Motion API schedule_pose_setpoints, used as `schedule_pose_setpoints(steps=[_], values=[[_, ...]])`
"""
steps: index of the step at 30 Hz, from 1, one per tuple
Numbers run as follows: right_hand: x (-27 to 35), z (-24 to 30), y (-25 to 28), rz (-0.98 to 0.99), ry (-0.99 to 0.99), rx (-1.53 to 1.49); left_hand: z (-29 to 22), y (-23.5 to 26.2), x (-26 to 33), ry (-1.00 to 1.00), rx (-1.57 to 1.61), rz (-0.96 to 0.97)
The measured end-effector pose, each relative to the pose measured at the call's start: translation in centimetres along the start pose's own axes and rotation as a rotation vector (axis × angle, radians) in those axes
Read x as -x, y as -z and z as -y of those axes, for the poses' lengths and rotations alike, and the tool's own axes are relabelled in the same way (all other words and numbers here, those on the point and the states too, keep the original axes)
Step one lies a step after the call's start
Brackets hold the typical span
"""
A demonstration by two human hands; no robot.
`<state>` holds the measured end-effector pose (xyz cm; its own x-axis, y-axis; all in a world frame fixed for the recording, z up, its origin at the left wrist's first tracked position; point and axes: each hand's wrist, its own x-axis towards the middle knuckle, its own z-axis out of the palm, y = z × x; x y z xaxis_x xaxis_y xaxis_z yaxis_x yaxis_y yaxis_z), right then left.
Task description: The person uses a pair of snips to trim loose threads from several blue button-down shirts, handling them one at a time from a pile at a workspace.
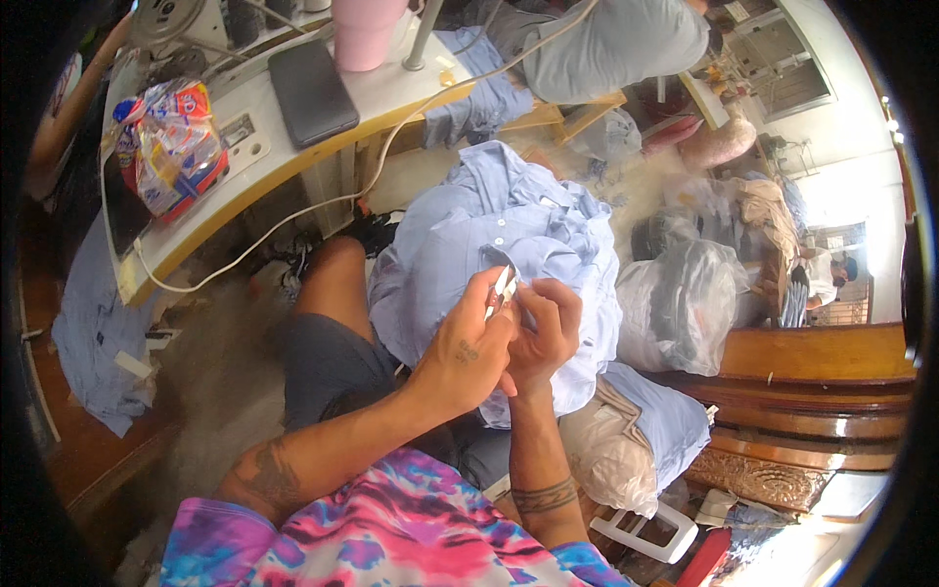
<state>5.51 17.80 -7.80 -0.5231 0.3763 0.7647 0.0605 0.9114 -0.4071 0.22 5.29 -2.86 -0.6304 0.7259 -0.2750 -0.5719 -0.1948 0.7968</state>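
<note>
A light blue buttoned shirt (440, 235) lies heaped over my lap. Above it, my left hand (465, 347) is closed around small thread snips (505, 286), whose pale pointed blades stick up between the fingers. Close against it, my right hand (545, 333) is closed too, its thumb and fingertips pinching a raised edge of the shirt beside the blades. The fingers hide most of the snips' body and the pinched bit of cloth. Two white buttons show on the shirt just beyond my hands.
At the upper left, a white worktable (259, 83) carries a dark tablet-like slab (313, 93), a pink tumbler (367, 34) and a colourful plastic packet (171, 147). A white cord (284, 220) hangs past its edge. Clear plastic bags (685, 303) and bundled cloth (650, 411) sit at right.
</note>
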Motion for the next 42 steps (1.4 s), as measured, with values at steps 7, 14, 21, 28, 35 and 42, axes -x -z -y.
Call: schedule_pose_setpoints(steps=[7, 14, 21, 28, 35, 42], values=[[0.9, 1.4, 0.8, 0.350, 0.099, -0.101, 1.5, 3.3, 2.0, 0.022, -0.033, -0.098], [-6.0, -1.4, 5.7, 0.747, -0.601, -0.632, -1.1, 3.8, 2.3, -0.015, -0.232, 0.172], [-9.6, -6.4, 9.5, 1.359, -0.656, -1.191, -5.4, -0.2, 1.1, 0.077, -0.372, 0.694], [-9.7, -5.2, 17.8, 0.619, -0.427, -1.160, -7.9, -5.2, -1.4, 0.083, -0.411, 0.960], [-3.5, -3.7, 13.9, 0.137, -0.573, -0.627, -1.4, -0.7, -1.1, 0.233, -0.180, 0.605], [4.0, 2.9, 8.5, -0.049, -0.432, -0.110, 2.7, 2.0, 2.1, 0.202, -0.122, 0.324]])
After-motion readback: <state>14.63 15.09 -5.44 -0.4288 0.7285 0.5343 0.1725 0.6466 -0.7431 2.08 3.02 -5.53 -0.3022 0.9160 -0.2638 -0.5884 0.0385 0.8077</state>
